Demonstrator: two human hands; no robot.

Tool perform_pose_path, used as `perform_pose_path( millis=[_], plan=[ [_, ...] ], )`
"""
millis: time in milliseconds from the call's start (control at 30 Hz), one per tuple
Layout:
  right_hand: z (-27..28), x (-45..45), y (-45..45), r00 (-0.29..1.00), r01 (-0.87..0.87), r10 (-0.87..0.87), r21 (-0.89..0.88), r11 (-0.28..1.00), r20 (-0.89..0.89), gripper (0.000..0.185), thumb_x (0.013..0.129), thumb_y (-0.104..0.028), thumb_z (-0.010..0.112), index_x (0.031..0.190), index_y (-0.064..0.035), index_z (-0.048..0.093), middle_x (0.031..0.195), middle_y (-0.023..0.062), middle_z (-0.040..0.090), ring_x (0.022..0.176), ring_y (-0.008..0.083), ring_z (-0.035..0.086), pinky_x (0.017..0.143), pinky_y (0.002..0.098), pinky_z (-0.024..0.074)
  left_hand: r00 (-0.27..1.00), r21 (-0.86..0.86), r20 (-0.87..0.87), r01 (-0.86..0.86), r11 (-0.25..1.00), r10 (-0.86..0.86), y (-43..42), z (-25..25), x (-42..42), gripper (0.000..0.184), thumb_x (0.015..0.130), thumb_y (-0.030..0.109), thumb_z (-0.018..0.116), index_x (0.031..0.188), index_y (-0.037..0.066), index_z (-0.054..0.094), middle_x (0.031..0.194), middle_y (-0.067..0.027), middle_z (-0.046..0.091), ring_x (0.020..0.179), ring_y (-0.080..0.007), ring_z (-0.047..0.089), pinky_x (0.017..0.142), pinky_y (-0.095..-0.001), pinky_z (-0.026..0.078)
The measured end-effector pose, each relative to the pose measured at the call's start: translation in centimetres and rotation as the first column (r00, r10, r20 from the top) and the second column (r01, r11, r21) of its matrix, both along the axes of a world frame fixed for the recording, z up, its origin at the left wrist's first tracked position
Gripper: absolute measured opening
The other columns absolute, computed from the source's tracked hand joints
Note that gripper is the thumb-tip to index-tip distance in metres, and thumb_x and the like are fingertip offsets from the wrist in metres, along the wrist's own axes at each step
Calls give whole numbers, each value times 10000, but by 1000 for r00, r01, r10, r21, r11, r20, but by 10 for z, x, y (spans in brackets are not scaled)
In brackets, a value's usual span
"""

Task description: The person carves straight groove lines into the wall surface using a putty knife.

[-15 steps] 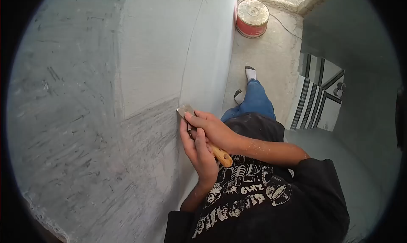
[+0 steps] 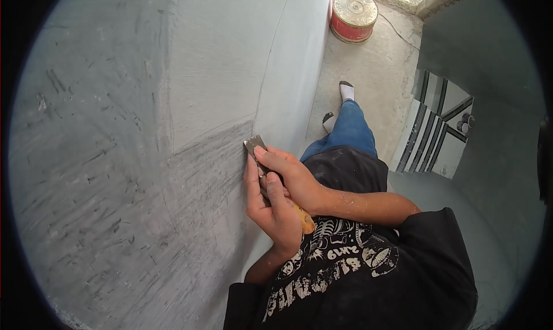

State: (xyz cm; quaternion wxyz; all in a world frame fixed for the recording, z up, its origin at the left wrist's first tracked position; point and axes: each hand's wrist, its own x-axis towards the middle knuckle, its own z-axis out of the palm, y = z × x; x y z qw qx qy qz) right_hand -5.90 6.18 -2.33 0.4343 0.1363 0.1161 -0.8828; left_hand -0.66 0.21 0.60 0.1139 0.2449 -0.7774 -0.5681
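A scraper with a flat metal blade [image 2: 253, 142] and a yellowish wooden handle [image 2: 305, 219] is held between both hands. My right hand [image 2: 296, 183] is closed around it from above, its thumb lying on the blade. My left hand [image 2: 276, 215] cups the tool from below, fingers curled around its middle. Part of the handle is hidden by the hands. The blade's end lies close over the grey wall [image 2: 207, 180], at the corner of a dark, scratched patch; whether it touches cannot be made out.
Light plaster with a long thin line runs up the wall. A red tub with a pale lid [image 2: 355, 10] stands on the concrete floor [image 2: 374, 70], with a thin cable beside it. Black-and-white striped panels [image 2: 429, 135] are at the right. My socked feet are on the floor.
The blade has turned slightly and looks darker, with its end a little higher. Both hands keep their hold on the scraper. The whole view has shifted a little.
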Motion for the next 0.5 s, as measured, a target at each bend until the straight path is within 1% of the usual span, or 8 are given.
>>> perform_pose_path(
  millis=[67, 167, 267, 367, 467, 500],
  plan=[
    [-5, 10, -8, 999, -12, 10, 52, 999, 33, 252, 1088, -365, 527, 1019, -126, 560, 709, -82, 516, 511, -4, 420, 423, 169, 327, 1000, -62, 8, 21, 998, -20, -4, -3, 12, 458, 1062, 67, 429, 1492, -92, 446, 1407, -181, 572, 1235, -204, 595, 1019, -305, 483],
    [6, -6, -4, 998, -8, 3, 96, 995, 55, 255, 1088, -366, 525, 1015, -124, 557, 691, -76, 510, 475, 2, 401, 394, 176, 306, 999, -46, 29, 28, 999, -27, -3, 1, -1, 461, 1060, 63, 422, 1494, -90, 443, 1407, -186, 571, 1239, -207, 593, 1018, -313, 486],
    [4, -11, 6, 999, -39, 38, 18, 999, 23, 263, 1088, -368, 524, 1018, -117, 558, 681, -71, 509, 460, 3, 385, 387, 177, 301, 1000, -3, 14, -16, 1000, 16, 5, 1, -5, 472, 1026, 63, 455, 1455, -132, 462, 1449, -240, 527, 1341, -319, 535, 1096, -401, 444],
    [3, -7, -1, 997, -64, 57, 157, 986, 45, 269, 1088, -365, 523, 1009, -110, 554, 652, -63, 504, 422, 10, 364, 364, 183, 288, 1000, -91, 21, 6, 996, -4, 1, -7, 6, 470, 1055, 61, 420, 1500, -89, 436, 1408, -188, 570, 1213, -198, 606, 1004, -302, 492],
    [-11, -5, -2, 995, -46, 39, 75, 996, 89, 271, 1085, -363, 529, 993, -109, 550, 631, -58, 498, 398, 15, 343, 349, 186, 274, 997, -94, 70, 18, 995, -12, 0, -7, -2, 467, 1050, 53, 423, 1494, -91, 445, 1394, -186, 578, 1189, -189, 614, 981, -289, 498],
    [-11, -7, -2, 995, -35, 29, 72, 997, 95, 270, 1084, -362, 532, 987, -112, 550, 631, -58, 497, 399, 14, 343, 351, 184, 273, 998, -97, 58, 26, 995, -20, 1, -7, -7, 464, 1048, 51, 425, 1488, -92, 452, 1384, -184, 582, 1181, -186, 615, 974, -288, 500]
  ],
)
